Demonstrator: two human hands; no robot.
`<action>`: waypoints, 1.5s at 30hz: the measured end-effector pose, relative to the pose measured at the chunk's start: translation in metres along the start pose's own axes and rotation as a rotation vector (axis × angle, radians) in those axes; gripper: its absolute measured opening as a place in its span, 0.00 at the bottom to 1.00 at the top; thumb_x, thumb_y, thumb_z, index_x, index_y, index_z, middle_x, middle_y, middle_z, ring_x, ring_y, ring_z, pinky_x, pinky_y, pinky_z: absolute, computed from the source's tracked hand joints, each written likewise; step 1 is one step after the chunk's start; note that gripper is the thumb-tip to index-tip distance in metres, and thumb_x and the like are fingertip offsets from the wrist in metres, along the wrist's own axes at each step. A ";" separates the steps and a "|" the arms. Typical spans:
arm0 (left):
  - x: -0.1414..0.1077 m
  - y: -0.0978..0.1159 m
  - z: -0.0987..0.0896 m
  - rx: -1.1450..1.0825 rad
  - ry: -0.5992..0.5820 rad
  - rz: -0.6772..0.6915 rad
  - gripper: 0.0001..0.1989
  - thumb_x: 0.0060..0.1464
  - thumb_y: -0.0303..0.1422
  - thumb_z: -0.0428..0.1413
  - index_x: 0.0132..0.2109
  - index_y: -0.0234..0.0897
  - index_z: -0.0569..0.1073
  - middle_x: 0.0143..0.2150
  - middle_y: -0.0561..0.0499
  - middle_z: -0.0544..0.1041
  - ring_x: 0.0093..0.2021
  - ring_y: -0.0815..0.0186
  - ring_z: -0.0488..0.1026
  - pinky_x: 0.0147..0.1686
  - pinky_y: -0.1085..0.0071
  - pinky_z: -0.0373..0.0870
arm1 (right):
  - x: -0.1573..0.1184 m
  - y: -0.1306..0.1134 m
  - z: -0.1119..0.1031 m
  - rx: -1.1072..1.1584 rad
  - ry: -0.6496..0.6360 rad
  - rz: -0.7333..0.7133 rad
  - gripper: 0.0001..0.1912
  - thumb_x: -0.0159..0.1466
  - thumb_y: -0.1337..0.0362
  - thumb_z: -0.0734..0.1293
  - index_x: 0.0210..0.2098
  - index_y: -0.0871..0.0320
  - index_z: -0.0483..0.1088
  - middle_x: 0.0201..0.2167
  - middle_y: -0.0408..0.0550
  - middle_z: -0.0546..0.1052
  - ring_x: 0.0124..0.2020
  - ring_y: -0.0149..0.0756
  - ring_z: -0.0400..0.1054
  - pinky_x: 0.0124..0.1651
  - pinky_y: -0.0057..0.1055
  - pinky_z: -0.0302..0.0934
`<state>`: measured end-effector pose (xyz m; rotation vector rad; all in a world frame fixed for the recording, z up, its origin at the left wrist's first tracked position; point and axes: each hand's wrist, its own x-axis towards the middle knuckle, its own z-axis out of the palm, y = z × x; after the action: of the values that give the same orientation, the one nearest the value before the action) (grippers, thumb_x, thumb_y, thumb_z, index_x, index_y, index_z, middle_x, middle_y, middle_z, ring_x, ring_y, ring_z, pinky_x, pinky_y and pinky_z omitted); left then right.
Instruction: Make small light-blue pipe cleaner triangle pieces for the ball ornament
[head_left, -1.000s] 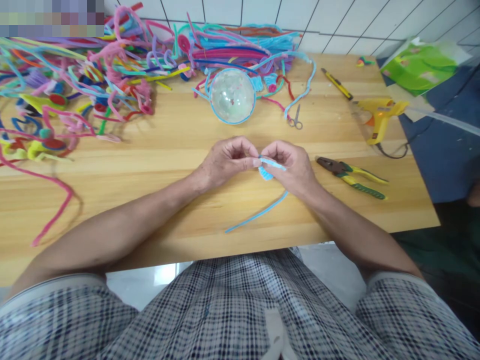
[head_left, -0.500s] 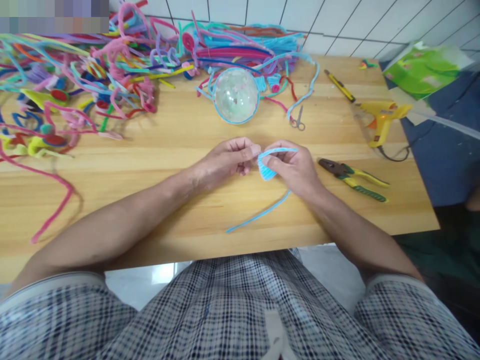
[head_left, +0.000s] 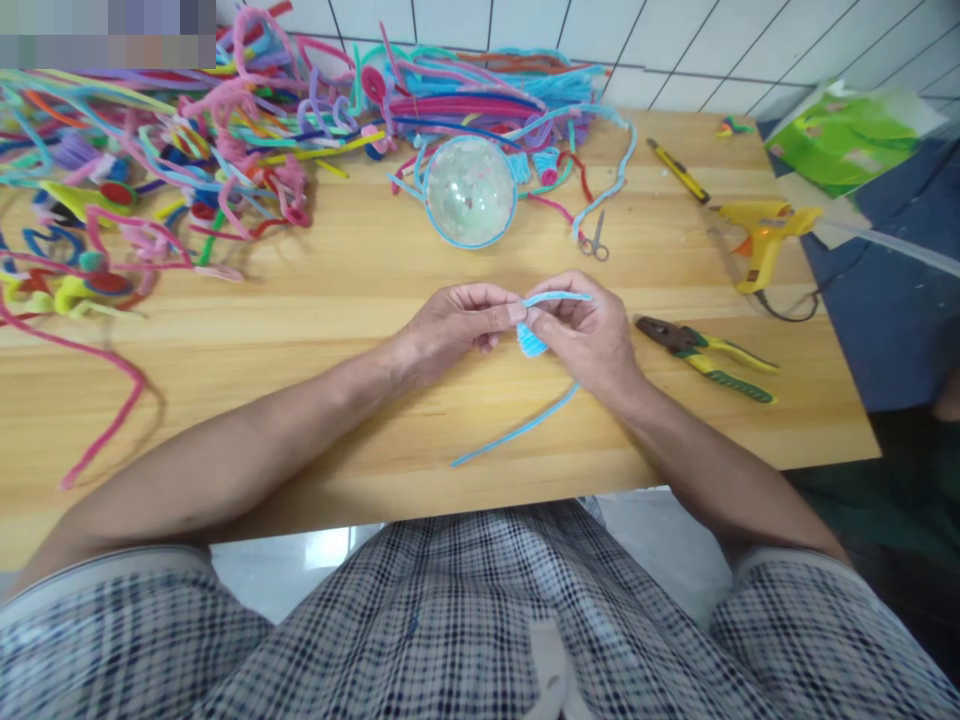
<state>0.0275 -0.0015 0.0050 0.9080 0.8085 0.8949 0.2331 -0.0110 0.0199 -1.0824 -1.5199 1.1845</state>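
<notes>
Above the middle of the wooden table (head_left: pixel 360 430), both hands meet at a small folded piece of light-blue pipe cleaner (head_left: pixel 532 341) with ridged rows. My right hand (head_left: pixel 592 330) is closed on it, thumb in front, and a loose blue end runs along the top of the fingers. My left hand (head_left: pixel 472 320) pinches the upper left corner of the same piece, its thumb tip meeting the right thumb. A separate-looking blue pipe cleaner strand (head_left: pixel 517 430) lies below; its upper end goes under the right hand, so I cannot tell whether it joins the piece.
A clear dome (head_left: pixel 471 190) with a blue rim stands beyond the hands. Pliers (head_left: pixel 705 358), a glue gun (head_left: pixel 765 235), a utility knife (head_left: pixel 678 170) and small scissors (head_left: pixel 595 243) lie to the right. Many coloured pipe cleaners (head_left: pixel 150 150) are heaped at the back left.
My left thumb and fingers have moved slightly right onto the blue piece's upper corner, and now cover part of it. The right hand has barely shifted.
</notes>
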 end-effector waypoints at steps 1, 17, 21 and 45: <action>-0.001 0.001 0.001 0.000 0.003 -0.003 0.22 0.44 0.44 0.84 0.37 0.35 0.87 0.31 0.52 0.83 0.26 0.74 0.71 0.28 0.74 0.67 | 0.000 -0.001 0.000 -0.009 -0.010 -0.013 0.18 0.62 0.50 0.84 0.40 0.52 0.78 0.30 0.39 0.79 0.31 0.33 0.72 0.39 0.33 0.72; -0.004 0.001 0.006 0.138 0.045 0.122 0.22 0.45 0.49 0.81 0.33 0.38 0.85 0.26 0.54 0.77 0.26 0.73 0.65 0.28 0.72 0.62 | 0.003 -0.008 -0.006 -0.102 0.055 0.031 0.17 0.65 0.48 0.79 0.34 0.54 0.79 0.27 0.40 0.79 0.28 0.31 0.70 0.31 0.29 0.66; -0.005 0.004 0.005 0.192 -0.006 0.174 0.25 0.47 0.55 0.80 0.34 0.38 0.85 0.25 0.55 0.77 0.26 0.72 0.66 0.29 0.72 0.62 | 0.005 -0.008 -0.006 0.006 0.044 0.087 0.21 0.62 0.45 0.82 0.32 0.54 0.78 0.27 0.40 0.78 0.29 0.31 0.70 0.34 0.29 0.68; -0.013 0.003 0.009 0.436 0.074 0.415 0.29 0.57 0.61 0.73 0.35 0.37 0.83 0.34 0.49 0.85 0.35 0.66 0.76 0.40 0.69 0.74 | 0.009 -0.008 -0.001 0.287 -0.022 0.258 0.18 0.51 0.54 0.84 0.30 0.54 0.76 0.24 0.36 0.74 0.24 0.27 0.60 0.28 0.28 0.57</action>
<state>0.0292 -0.0149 0.0136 1.4684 0.9139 1.1377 0.2317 -0.0030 0.0292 -1.0923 -1.2038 1.5434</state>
